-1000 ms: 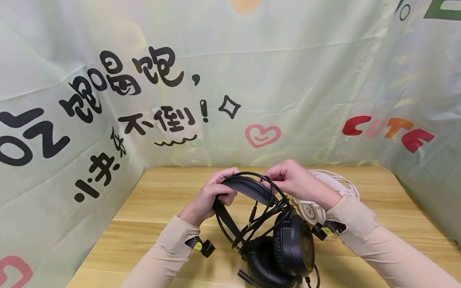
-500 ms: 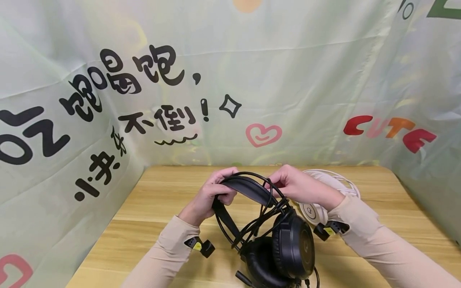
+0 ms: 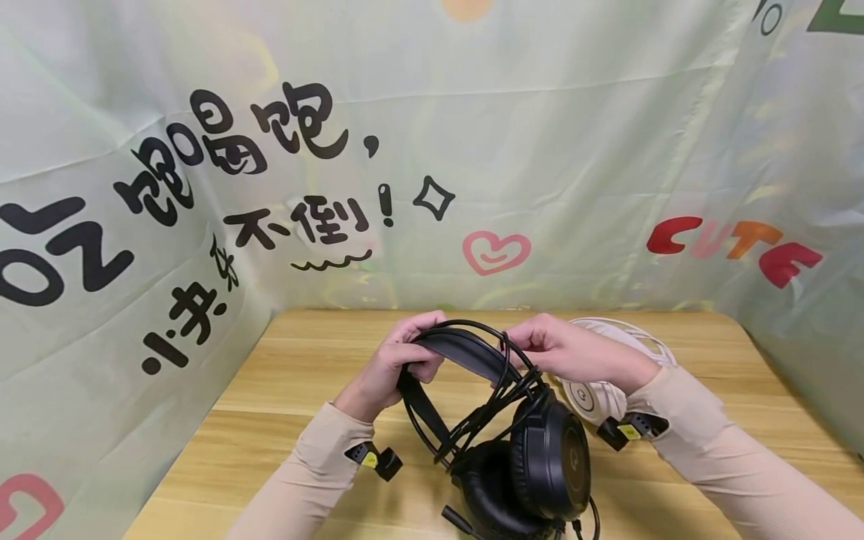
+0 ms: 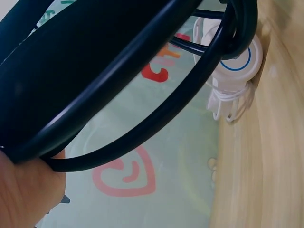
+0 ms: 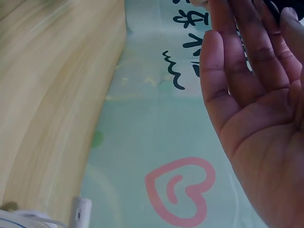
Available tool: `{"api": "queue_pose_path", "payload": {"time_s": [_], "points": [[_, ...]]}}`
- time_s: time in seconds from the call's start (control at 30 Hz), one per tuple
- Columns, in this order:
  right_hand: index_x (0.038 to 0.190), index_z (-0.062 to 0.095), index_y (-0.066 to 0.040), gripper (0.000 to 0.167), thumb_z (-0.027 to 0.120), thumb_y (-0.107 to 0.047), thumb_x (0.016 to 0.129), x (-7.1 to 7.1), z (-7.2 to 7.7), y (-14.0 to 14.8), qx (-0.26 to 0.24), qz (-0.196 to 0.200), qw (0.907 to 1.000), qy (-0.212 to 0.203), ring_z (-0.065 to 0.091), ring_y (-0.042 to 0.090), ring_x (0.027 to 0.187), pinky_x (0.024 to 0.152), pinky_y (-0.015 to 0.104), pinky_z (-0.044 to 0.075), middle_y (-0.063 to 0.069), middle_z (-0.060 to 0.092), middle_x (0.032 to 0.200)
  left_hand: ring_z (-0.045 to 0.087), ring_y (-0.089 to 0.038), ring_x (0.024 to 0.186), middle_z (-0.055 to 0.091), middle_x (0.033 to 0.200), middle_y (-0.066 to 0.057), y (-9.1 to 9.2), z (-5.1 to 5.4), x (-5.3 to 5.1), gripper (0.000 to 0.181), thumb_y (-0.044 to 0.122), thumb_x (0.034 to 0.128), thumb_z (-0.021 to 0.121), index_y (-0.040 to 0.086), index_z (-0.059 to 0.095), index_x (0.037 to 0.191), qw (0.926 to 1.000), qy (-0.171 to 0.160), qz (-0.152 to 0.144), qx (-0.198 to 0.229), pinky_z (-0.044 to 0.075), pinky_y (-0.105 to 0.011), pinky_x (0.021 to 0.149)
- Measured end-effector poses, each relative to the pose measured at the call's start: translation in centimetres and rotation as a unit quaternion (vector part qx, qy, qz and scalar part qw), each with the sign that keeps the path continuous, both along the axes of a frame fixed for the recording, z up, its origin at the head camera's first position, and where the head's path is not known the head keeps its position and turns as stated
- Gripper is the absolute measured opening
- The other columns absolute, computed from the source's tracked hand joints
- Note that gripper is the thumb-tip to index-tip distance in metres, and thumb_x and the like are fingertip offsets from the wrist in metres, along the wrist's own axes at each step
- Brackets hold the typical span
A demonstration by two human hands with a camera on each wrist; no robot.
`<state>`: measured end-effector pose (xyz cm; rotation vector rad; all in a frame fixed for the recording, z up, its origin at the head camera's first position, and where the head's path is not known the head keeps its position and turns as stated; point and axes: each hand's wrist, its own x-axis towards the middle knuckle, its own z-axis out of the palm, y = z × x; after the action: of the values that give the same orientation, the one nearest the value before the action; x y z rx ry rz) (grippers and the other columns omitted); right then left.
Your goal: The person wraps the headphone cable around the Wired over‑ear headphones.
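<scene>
A black over-ear headset (image 3: 550, 461) is held upright over the table in the head view, its ear cups low and a microphone boom (image 3: 460, 519) sticking out at the bottom. My left hand (image 3: 398, 364) grips the left part of its padded headband (image 3: 462, 351). The headset's black cable (image 3: 482, 420) is bundled in loops around the band's right side. Beside that bundle, my right hand (image 3: 574, 352) pinches a part of the cable between thumb and fingers. In the right wrist view, only a black bit (image 5: 289, 5) shows at the fingertips of that hand.
A white headset (image 3: 594, 397) with a white cord lies behind my right hand, partly hidden by it. The wooden table (image 3: 297, 375) ends at a printed cloth backdrop (image 3: 574, 187) along the back and sides.
My right hand has shifted slightly right and down beside the cable bundle. A cable end hanging inside the band one second ago is out of sight now. The left hand keeps its grip.
</scene>
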<state>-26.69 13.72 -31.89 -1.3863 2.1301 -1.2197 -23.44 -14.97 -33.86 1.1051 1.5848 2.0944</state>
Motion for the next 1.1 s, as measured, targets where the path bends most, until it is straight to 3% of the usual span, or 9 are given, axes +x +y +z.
{"api": "queue_pose_path", "payload": {"time_s": [0.13,0.27,0.47,0.63,0.83,1.0,1.1], "points": [[0.11,0.071,-0.007,0.026,0.046,-0.002,0.113,-0.1,-0.2,-0.2,-0.023,0.038,0.9983,-0.038,0.07,0.006,0.081,0.074,0.021,0.053,0.008,0.082,0.098,0.023,-0.014,0.052,0.032,0.063,0.003,0.0,0.0,0.0,0.015,0.001,0.0917,0.048,0.012,0.055,0.097,1.0,-0.003,0.002,-0.003,0.017,-0.03,0.05],[0.113,0.071,-0.007,0.026,0.046,-0.01,0.115,-0.1,-0.3,-0.6,-0.028,0.038,0.9978,-0.047,0.076,0.015,0.093,0.087,0.028,0.06,0.008,0.081,0.095,0.023,-0.013,0.052,0.032,0.062,0.004,0.1,-0.1,-0.1,0.014,0.001,0.0913,0.048,0.012,0.055,0.096,1.0,-0.006,0.003,-0.003,0.017,-0.03,0.05],[0.107,0.071,-0.011,0.021,0.051,-0.013,0.114,0.0,-0.1,-1.1,-0.028,0.007,0.9995,-0.012,0.064,0.008,0.078,0.072,0.029,0.055,-0.003,0.072,0.088,0.024,-0.012,0.052,0.034,0.062,0.006,0.3,-0.1,-0.1,0.013,0.001,0.0917,0.048,0.012,0.055,0.095,0.9999,-0.009,0.003,-0.005,0.017,-0.029,0.05],[0.099,0.073,-0.007,0.019,0.058,-0.006,0.109,-0.1,-0.2,-1.1,-0.015,0.02,0.9994,-0.026,0.069,0.008,0.081,0.077,0.026,0.055,0.001,0.077,0.09,0.023,-0.012,0.052,0.035,0.063,0.007,0.4,-0.1,0.1,0.009,0.003,0.0907,0.052,0.01,0.055,0.095,0.9998,-0.015,0.006,-0.012,0.018,-0.028,0.05],[0.085,0.071,-0.007,0.017,0.067,0.007,0.094,0.0,-0.2,-1.1,0.0,-0.014,0.9999,-0.001,0.059,0.008,0.073,0.072,0.025,0.05,-0.006,0.065,0.082,0.023,-0.012,0.052,0.037,0.063,0.008,0.5,-0.4,0.1,0.011,0.002,0.0897,0.052,0.01,0.055,0.095,0.9998,-0.011,0.012,-0.014,0.017,-0.028,0.05],[0.082,0.068,-0.009,0.034,0.055,0.022,0.075,0.1,-0.2,-0.8,0.008,-0.044,0.9989,0.014,0.061,0.009,0.074,0.073,0.025,0.05,-0.007,0.063,0.08,0.023,-0.01,0.052,0.038,0.063,0.009,0.4,-0.4,0.0,0.014,0.001,0.091,0.05,0.012,0.057,0.096,0.9999,-0.004,0.013,-0.009,0.016,-0.028,0.049],[0.085,0.069,-0.008,0.034,0.054,0.022,0.08,0.2,-0.1,-0.3,0.0,-0.054,0.9984,0.017,0.061,0.008,0.074,0.07,0.024,0.05,-0.005,0.064,0.08,0.024,-0.009,0.052,0.039,0.064,0.009,0.2,-0.5,-0.2,0.014,0.001,0.091,0.05,0.013,0.056,0.095,0.9998,-0.006,0.018,-0.008,0.015,-0.028,0.049]]}}
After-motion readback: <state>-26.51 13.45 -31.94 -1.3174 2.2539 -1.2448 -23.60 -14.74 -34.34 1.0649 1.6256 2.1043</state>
